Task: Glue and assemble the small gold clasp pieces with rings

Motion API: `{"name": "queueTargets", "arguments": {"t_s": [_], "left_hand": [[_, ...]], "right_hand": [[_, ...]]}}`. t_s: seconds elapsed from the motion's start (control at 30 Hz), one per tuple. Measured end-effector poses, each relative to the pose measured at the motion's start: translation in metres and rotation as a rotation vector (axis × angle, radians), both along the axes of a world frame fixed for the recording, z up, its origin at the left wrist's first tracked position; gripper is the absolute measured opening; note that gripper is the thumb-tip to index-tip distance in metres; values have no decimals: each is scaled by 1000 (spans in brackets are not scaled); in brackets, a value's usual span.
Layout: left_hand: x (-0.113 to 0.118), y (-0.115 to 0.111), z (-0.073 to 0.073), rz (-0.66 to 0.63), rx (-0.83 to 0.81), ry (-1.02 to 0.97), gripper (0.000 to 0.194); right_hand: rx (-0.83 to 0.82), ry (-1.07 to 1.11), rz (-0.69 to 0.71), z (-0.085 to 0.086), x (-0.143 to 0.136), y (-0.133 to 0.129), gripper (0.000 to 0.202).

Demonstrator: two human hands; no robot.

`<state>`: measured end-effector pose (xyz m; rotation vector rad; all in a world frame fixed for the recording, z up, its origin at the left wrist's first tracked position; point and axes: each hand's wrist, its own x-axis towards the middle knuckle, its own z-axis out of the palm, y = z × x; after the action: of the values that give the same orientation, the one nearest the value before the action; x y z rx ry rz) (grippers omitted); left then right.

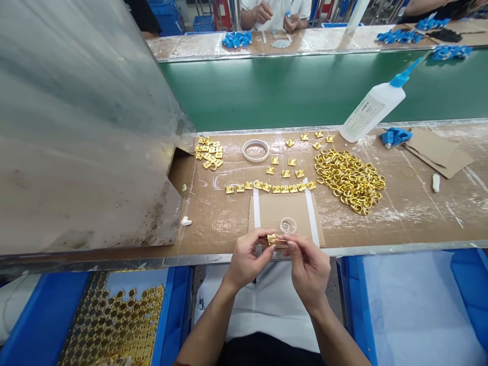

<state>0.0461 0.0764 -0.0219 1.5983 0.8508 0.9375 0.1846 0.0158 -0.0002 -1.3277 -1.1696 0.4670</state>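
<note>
My left hand (pixel 247 258) pinches a small shiny gold-coloured metal piece (pixel 272 239) between thumb and fingertips, just above the bench's front edge. In my right hand (pixel 310 269) is a thin stick (pixel 282 241), whose tip meets the gold piece or lies very close to it. Right behind my hands, a small clear round dish (pixel 293 221) rests on a cardboard pad (pixel 280 206) taped down with white strips. A row of similar gold pieces (pixel 276 189) runs along the pad's far edge, with several more scattered behind it.
A heap of gold rings (pixel 351 180) lies to the right, below a tilted white bottle (pixel 369 112) with a blue nozzle. A tape roll (pixel 255 158) and clustered gold pieces (pixel 209 152) lie left, beside a metal housing (pixel 91 127). Blue bins (pixel 177 305) flank me; another person (pixel 276 12) sits opposite.
</note>
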Motion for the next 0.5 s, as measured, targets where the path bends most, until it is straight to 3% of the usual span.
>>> {"name": "queueTargets", "arguments": {"t_s": [0.13,0.23,0.33,0.5], "left_hand": [[0,0,0,-13,-11,-19,23],[0,0,0,-29,-43,-62,24],[0,1,1,-29,-72,-113,22],[4,4,4,44,-48,-199,15]], "right_hand": [[-29,77,-19,-1,7,0,16],[-23,68,-121,-3,22,4,16],[-10,-74,-171,-7,36,13,19],[13,-268,-132,-14,42,25,18]]}}
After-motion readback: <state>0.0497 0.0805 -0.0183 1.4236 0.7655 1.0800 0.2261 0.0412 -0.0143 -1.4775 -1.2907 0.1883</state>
